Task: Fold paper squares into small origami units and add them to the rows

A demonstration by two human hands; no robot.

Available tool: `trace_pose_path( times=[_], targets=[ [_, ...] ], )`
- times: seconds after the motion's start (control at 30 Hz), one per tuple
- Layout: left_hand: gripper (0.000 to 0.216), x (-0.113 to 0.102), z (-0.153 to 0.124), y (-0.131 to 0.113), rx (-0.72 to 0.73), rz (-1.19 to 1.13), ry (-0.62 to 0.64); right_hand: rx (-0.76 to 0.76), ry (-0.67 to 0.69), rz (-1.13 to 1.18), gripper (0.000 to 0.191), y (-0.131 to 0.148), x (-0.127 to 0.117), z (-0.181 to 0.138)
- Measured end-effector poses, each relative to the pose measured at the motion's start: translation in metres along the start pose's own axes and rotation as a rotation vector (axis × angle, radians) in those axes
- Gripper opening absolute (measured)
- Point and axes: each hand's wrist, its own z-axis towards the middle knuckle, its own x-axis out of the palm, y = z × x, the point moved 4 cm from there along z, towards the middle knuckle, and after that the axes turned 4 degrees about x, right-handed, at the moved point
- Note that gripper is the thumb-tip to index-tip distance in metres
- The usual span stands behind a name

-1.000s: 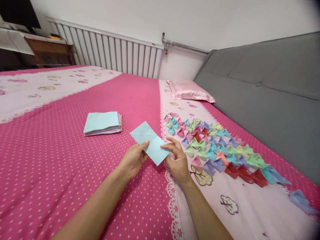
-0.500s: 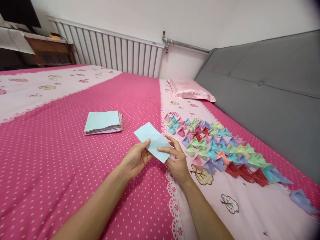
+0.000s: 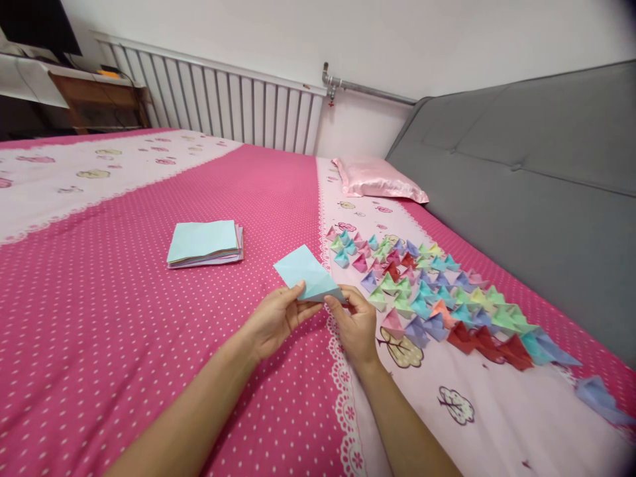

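Observation:
A light blue sheet of paper (image 3: 305,268) is held above the bed between both hands. Its near corner is folded over, making a slanted lower edge. My left hand (image 3: 278,318) pinches it from the left, thumb on top and fingers underneath. At the right corner my right hand (image 3: 355,324) grips it, with the thumb at the near edge and the fingers partly hidden behind. To the right lie rows of small folded paper boats (image 3: 424,291) in many colours. A stack of paper sheets (image 3: 203,242), light blue on top, rests to the left.
The bed (image 3: 124,311) has a pink dotted sheet with pale printed bands. A pink pillow (image 3: 377,179) lies at the back by the grey headboard (image 3: 527,126). Behind the bed stand a white radiator (image 3: 223,93) and, far left, a desk (image 3: 99,103) with a monitor (image 3: 40,26).
The paper's near right corner has been folded over. My right hand's fingers have gone from lying on top of the sheet to behind it, with the thumb now in front.

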Motion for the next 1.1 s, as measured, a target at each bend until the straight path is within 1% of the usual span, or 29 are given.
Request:
trace_pose_path(
  times=[0.13, 0.2, 0.23, 0.37, 0.47, 0.53, 0.7, 0.8, 0.9, 0.97, 1.1],
  targets=[
    [0.021, 0.004, -0.002, 0.003, 0.012, 0.079, 0.082, 0.097, -0.082, 0.061, 0.021, -0.005, -0.001, -0.002],
    [0.023, 0.006, -0.002, 0.004, 0.048, 0.16, 0.132, 0.119, -0.109, 0.096, 0.025, -0.005, -0.001, -0.002],
    [0.024, 0.006, -0.001, 0.005, 0.074, 0.202, 0.137, 0.13, -0.111, 0.116, 0.028, -0.004, -0.001, -0.003],
    [0.021, 0.001, 0.001, 0.007, 0.129, 0.295, 0.066, 0.192, -0.03, 0.199, 0.035, -0.004, 0.003, -0.003],
    [0.023, 0.0, 0.002, 0.007, 0.115, 0.342, 0.055, 0.235, 0.033, 0.26, 0.031, -0.007, 0.006, -0.003],
    [0.023, 0.0, 0.001, 0.006, 0.094, 0.38, 0.049, 0.253, 0.052, 0.322, 0.03, -0.01, 0.007, -0.002],
    [0.027, 0.0, -0.001, 0.004, 0.085, 0.432, 0.054, 0.317, 0.075, 0.497, 0.048, -0.014, 0.008, 0.0],
    [0.028, 0.001, -0.001, 0.004, 0.079, 0.454, 0.083, 0.401, 0.134, 0.578, 0.041, -0.013, 0.011, -0.001],
    [0.028, 0.002, 0.0, 0.005, 0.088, 0.484, 0.111, 0.502, 0.188, 0.625, 0.028, -0.012, 0.015, -0.004],
    [0.027, 0.001, 0.001, 0.006, 0.102, 0.503, 0.112, 0.538, 0.183, 0.632, 0.021, -0.011, 0.015, -0.005],
    [0.028, -0.004, 0.003, 0.008, 0.08, 0.536, 0.053, 0.572, 0.123, 0.624, 0.022, -0.014, 0.013, -0.006]
  ],
)
